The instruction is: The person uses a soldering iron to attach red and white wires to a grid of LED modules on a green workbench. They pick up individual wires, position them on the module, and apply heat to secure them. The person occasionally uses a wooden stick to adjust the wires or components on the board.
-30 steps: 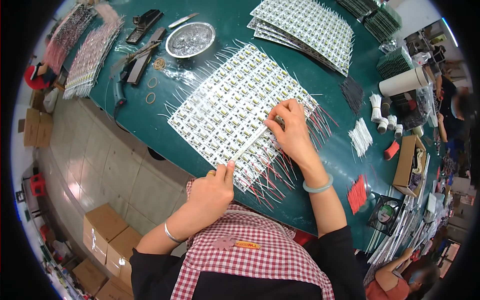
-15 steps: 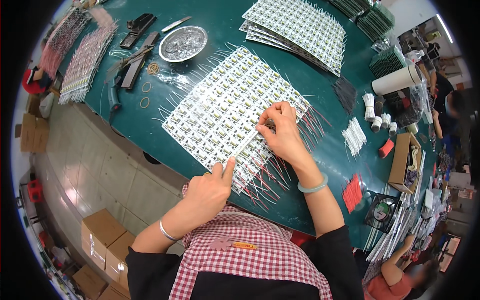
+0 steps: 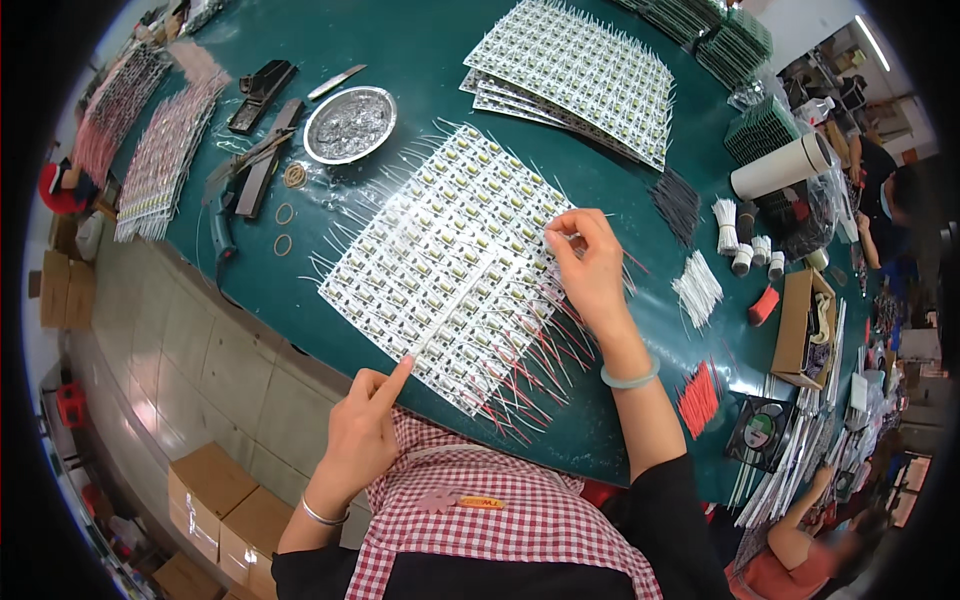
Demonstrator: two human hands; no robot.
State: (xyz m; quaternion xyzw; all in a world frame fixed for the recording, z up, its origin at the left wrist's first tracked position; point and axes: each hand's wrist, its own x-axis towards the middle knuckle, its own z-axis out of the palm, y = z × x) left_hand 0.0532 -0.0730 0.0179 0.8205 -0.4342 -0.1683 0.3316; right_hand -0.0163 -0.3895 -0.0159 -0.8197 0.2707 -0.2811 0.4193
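A white panel of circuit boards lies slanted on the table, with rows of small yellow-green parts. White wires stick out along its far left side; red and white wires fringe its near right side. My left hand is at the panel's near edge, index finger stretched out with its tip on the panel and the other fingers curled. Above the panel's right part, my right hand has thumb and forefinger pinched together. Whatever sits in that pinch is too small to make out.
Further panels are stacked at the back. A metal bowl stands far left, near a soldering iron. Bundles of black wires, white wires and red wires lie to the right, near a cardboard box.
My right hand has moved right and off the middle of the panel. My left hand has drawn back toward the panel's near edge. The whole view has shifted slightly.
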